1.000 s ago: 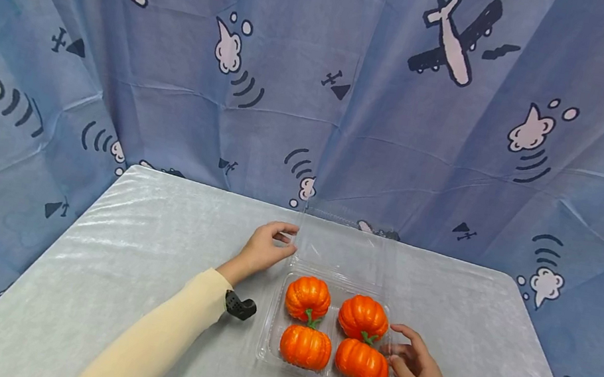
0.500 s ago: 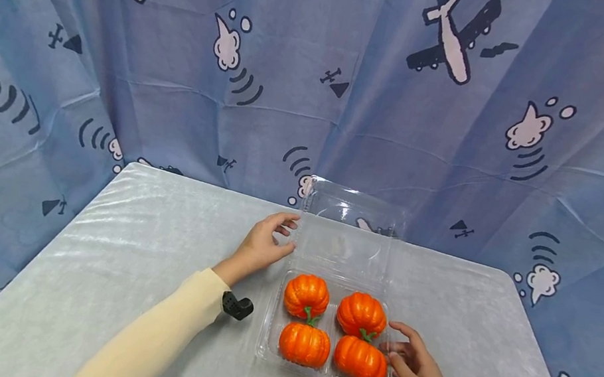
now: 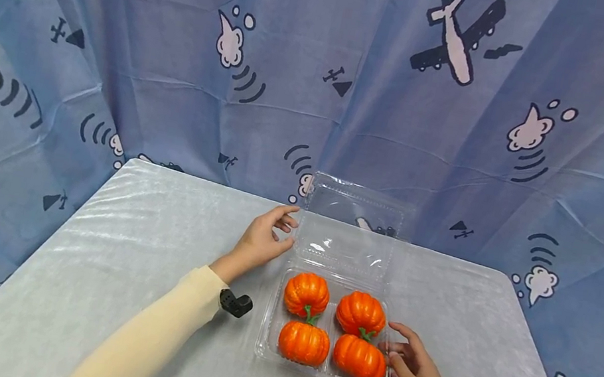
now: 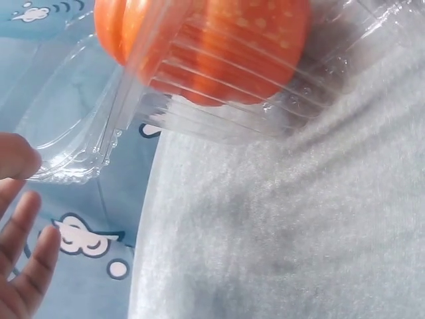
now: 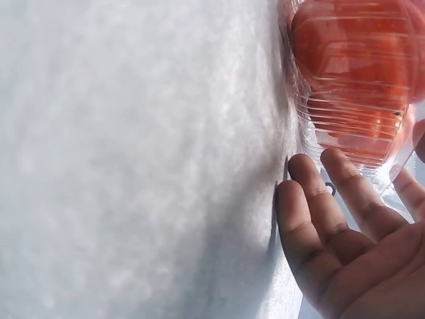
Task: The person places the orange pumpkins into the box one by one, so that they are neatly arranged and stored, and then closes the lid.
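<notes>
A clear plastic clamshell box (image 3: pixel 289 367) holds several small orange pumpkins (image 3: pixel 303 344) with green stems, two in the left half, two in the right. Its transparent lid (image 3: pixel 346 247) stands raised at the back. My left hand (image 3: pixel 263 235) is at the lid's left edge, fingers loosely bent. In the left wrist view the thumb (image 4: pixel 16 156) overlaps the lid's corner while the other fingers spread apart from it. My right hand (image 3: pixel 417 374) rests along the box's right side with relaxed fingers. In the right wrist view its fingertips (image 5: pixel 335 159) lie right at the ribbed wall.
The box sits on a table with a pale grey cloth (image 3: pixel 149 229). A blue printed curtain (image 3: pixel 275 62) hangs just behind the table's back edge. A black device (image 3: pixel 236 303) is strapped at the left wrist, beside a cream sleeve (image 3: pixel 155 331).
The lid's far edge has risen in view, and my left hand has shifted slightly away with it. My right hand and the pumpkins stay in place.
</notes>
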The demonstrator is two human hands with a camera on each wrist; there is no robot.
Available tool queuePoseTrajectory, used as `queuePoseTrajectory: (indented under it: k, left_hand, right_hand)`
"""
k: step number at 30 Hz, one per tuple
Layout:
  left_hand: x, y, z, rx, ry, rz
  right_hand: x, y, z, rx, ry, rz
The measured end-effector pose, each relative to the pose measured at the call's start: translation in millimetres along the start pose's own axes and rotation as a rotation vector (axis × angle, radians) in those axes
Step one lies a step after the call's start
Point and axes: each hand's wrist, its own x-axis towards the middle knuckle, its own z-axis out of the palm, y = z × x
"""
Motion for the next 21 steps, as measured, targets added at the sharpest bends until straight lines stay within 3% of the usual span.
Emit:
queuePoseTrajectory:
  k: [21]
  left_hand:
    - [-7.8, 10.3, -10.1, -0.088, 0.017, 0.011]
  right_hand:
    - [-5.8, 2.8, 2.0, 0.086, 0.022, -0.156]
